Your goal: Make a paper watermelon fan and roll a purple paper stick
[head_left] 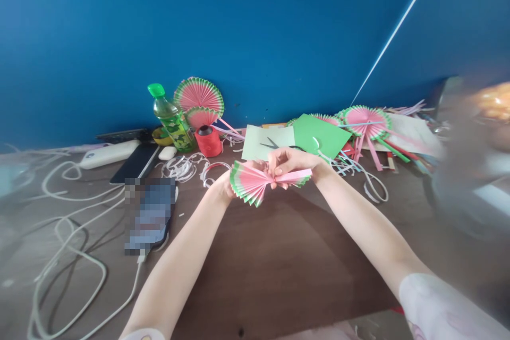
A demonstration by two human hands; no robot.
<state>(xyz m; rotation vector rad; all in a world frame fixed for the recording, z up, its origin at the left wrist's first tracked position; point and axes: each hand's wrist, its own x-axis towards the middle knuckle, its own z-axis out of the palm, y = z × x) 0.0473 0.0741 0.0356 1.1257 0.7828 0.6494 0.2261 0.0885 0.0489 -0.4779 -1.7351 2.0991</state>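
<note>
Left hand (223,185) and right hand (290,162) clamped on paper fan (251,183) between fingers. Spreading stage, judged; the centre needs a firm pinch.

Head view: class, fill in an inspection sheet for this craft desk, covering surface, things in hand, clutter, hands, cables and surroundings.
Surface: brown wooden table.
Job's things: pleated fan, pink with a green edge, half spread, held above the table.
Clutter: green bottle, red spool, finished fans, green sheet, scissors, paper strips, phone.
Hands: left hand and right hand both grip the pleated fan.
Cables: white cable loops at the left, running to the phone.
Surroundings: blue wall; blurred shape at the right edge, cannot tell.
</note>
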